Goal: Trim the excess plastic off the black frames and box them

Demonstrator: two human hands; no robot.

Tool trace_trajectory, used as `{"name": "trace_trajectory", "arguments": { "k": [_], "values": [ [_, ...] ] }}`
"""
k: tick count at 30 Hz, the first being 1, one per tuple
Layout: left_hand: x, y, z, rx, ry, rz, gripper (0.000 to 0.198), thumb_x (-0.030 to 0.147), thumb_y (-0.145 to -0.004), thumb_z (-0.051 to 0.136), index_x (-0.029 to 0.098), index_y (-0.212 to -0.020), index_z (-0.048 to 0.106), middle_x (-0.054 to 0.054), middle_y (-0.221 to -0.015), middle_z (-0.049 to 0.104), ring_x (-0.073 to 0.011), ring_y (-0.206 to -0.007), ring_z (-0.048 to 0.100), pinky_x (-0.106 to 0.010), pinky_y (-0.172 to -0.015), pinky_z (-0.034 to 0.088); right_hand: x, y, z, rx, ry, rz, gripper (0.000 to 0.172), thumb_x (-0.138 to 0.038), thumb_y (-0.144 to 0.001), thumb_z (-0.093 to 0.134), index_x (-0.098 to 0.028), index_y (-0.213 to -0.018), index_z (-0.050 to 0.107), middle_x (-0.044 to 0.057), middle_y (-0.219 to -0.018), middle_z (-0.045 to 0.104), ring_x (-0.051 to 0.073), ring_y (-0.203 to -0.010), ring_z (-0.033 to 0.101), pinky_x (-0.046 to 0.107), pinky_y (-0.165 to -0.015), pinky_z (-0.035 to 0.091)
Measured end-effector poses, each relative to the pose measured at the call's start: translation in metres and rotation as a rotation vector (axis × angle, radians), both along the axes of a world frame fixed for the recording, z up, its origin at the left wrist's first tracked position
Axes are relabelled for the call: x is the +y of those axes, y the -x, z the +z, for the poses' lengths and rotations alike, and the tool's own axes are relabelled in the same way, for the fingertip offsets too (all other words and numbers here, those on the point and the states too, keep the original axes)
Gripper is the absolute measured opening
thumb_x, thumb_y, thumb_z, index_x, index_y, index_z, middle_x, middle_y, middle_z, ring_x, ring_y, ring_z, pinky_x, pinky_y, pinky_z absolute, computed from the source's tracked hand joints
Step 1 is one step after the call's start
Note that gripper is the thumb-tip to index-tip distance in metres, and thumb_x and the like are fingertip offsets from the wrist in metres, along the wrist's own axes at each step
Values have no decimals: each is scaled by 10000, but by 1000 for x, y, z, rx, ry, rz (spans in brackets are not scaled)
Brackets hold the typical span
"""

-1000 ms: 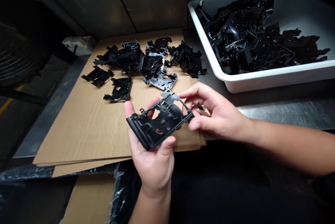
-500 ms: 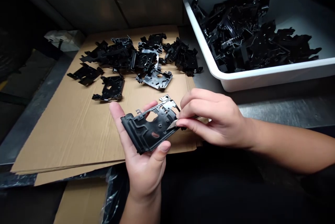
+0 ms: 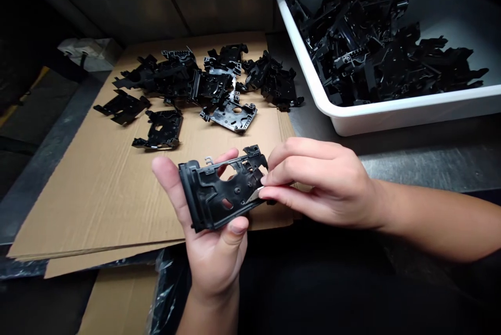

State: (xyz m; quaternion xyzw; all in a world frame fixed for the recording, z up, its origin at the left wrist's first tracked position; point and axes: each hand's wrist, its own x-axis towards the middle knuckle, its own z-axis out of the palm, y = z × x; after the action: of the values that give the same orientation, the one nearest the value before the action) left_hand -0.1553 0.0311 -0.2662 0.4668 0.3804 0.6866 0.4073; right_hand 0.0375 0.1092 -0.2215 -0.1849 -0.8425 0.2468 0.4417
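Observation:
My left hand [image 3: 213, 251] holds a black plastic frame [image 3: 219, 191] from below, thumb on its near edge and fingers behind it. The frame has cut-out holes, raised ribs and a thick bar along its left end. Pinched in my right hand [image 3: 317, 181] is a thin, pointed metal blade [image 3: 254, 195], its tip on the frame's face near the right-hand near edge. Most of the blade's handle is hidden by my fingers. Beyond the hands, several similar black frames [image 3: 160, 129] lie in a loose group on cardboard.
A white plastic tub [image 3: 410, 103] heaped with black parts [image 3: 352, 48] stands at the back right on a metal table [image 3: 442, 160]. Stacked cardboard sheets [image 3: 97, 183] cover the table's left part. A pale block-shaped object [image 3: 92, 53] sits at the back left, before a dark panelled wall.
The held frame has tilted, and its shiny right end now looks dark. Both hands have shifted slightly, with the blade still against the frame. The view has moved a little.

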Motion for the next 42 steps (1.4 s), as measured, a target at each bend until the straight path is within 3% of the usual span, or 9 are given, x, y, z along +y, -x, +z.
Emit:
{"name": "trace_trajectory", "arguments": {
  "k": [10, 21, 28, 34, 42],
  "values": [
    [1, -4, -1, -76, 17, -52, 875, 273, -962, 845, 509, -1692, 425, -32, -1530, 701, -200, -1457, 646, -370, -1246, 522, -2, 0, -1, -33, -50, -47, 169, -212, -1061, 738, -98, -936, 732, 94, -932, 739, 156, -838, 706, 279, -760, 594],
    [0, -5, -1, -105, 48, -46, 831, 333, -945, 862, 484, -1668, 482, -52, -1456, 752, -185, -1310, 746, -323, -1155, 587, -4, 1, -7, -47, -134, -23, 160, -214, -1069, 721, -133, -930, 722, 84, -934, 755, 146, -815, 684, 264, -773, 588],
    [1, -6, 0, -110, 79, -32, 781, 392, -956, 842, 522, -1645, 499, -56, -1463, 746, -245, -1354, 729, -457, -1165, 600, 0, 3, -5, 40, 13, -1, 135, -216, -1070, 728, -133, -964, 721, 72, -948, 726, 141, -872, 685, 255, -769, 588],
    [-3, -3, 2, -113, 50, -66, 780, 382, -967, 838, 525, -1650, 490, -29, -1468, 749, -187, -1393, 705, -305, -1129, 602, -1, -1, 3, 84, 5, -33, 133, -203, -1048, 760, -122, -946, 736, 68, -945, 730, 140, -892, 693, 265, -810, 601],
    [-6, -2, 4, -152, 83, -81, 788, 385, -953, 853, 476, -1655, 507, -53, -1476, 754, -211, -1384, 718, -276, -1105, 611, -3, -1, 5, 58, 21, -55, 134, -237, -1067, 736, -167, -953, 733, 53, -966, 739, 146, -900, 710, 273, -809, 624]
  ]
}}
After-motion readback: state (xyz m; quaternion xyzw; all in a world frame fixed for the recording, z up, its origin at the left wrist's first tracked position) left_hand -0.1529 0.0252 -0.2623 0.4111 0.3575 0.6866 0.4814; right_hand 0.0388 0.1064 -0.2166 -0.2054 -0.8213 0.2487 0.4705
